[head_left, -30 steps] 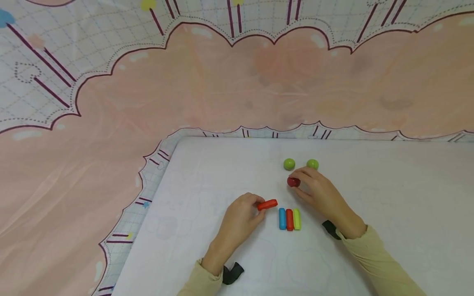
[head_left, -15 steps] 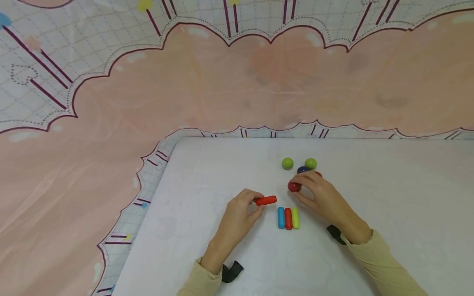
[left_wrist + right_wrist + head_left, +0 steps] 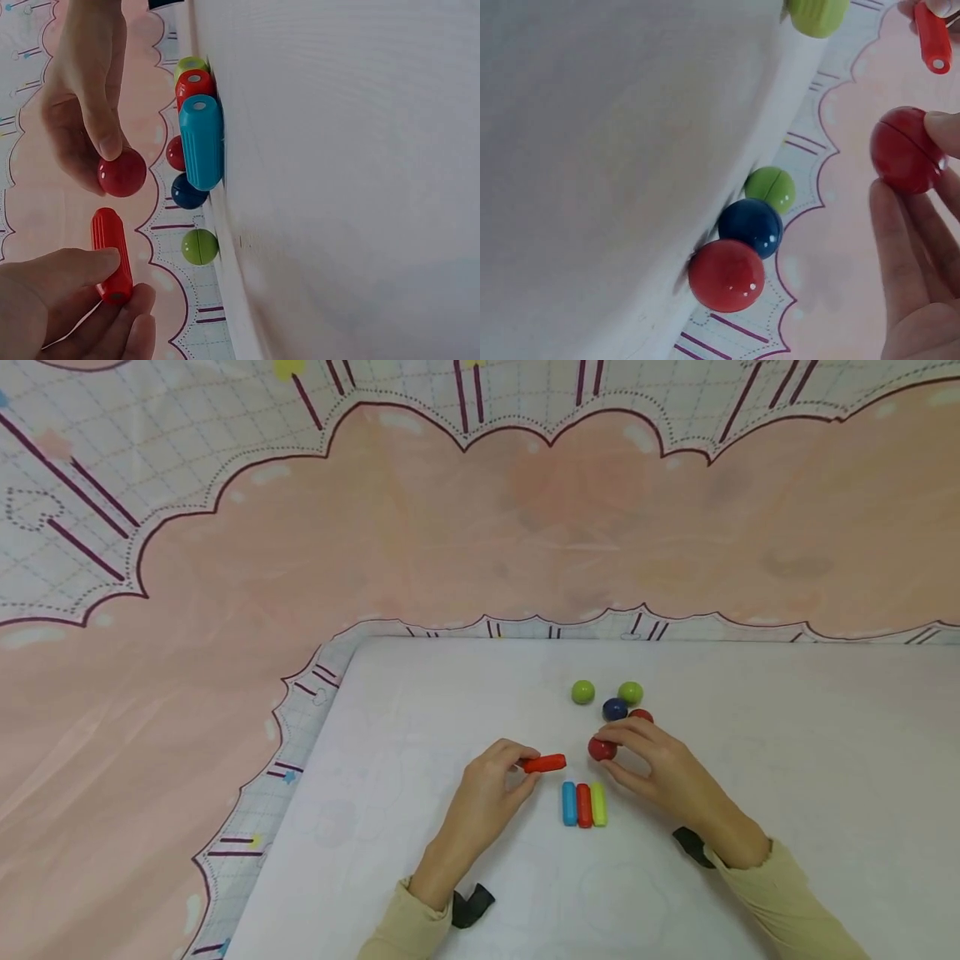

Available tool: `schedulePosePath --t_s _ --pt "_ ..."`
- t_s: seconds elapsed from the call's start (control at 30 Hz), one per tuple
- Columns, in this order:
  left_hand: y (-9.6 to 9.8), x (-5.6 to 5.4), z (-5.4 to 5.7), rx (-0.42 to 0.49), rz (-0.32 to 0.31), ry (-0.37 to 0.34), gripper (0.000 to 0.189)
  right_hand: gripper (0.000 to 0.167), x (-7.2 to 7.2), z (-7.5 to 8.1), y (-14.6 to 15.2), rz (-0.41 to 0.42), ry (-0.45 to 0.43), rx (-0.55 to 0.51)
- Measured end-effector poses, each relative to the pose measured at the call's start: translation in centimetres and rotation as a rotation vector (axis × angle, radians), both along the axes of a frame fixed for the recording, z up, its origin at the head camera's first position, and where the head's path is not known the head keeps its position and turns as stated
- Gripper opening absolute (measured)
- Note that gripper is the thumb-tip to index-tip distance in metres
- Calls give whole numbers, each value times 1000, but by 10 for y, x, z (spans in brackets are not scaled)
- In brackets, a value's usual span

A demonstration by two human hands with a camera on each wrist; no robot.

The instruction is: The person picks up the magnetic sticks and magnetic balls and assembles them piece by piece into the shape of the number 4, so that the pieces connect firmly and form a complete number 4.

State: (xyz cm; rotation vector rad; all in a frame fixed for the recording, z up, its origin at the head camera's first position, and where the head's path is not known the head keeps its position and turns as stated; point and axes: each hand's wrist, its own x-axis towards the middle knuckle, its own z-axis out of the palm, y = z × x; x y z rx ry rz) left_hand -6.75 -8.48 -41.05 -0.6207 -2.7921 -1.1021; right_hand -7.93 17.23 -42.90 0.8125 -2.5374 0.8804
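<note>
My left hand (image 3: 487, 789) pinches a red ridged rod (image 3: 545, 763) between thumb and fingers, above the white tabletop. A small round hole shows in the rod's end in the right wrist view. To its right, my right hand (image 3: 663, 772) holds a glossy red ball (image 3: 602, 749) by the fingertips; a seam runs round the ball (image 3: 906, 150). Rod and ball are apart, with a short gap between them. Just below them lie a blue rod (image 3: 569, 803), a second red rod (image 3: 584, 805) and a yellow-green rod (image 3: 598, 803), side by side.
Beyond my right hand lie two green balls (image 3: 582, 692), a dark blue ball (image 3: 615, 709) and another red ball (image 3: 727, 275), partly hidden by that hand in the head view. The white tabletop (image 3: 420, 710) has its far edge near a peach patterned cloth (image 3: 450, 543).
My right hand has moved down and slightly right, still holding the red ball, uncovering the dark blue ball and part of the other red one. The left hand has barely shifted with its rod.
</note>
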Motion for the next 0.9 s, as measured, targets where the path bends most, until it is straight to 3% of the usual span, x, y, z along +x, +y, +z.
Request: schedulePosePath --t_s 0.47,0.9 --pt "6 -2 1 -9 -15 -12 25 57 6 5 -3 84 25 -65" --pt "9 -2 1 -24 -26 53 24 55 5 6 -10 137 53 -87"
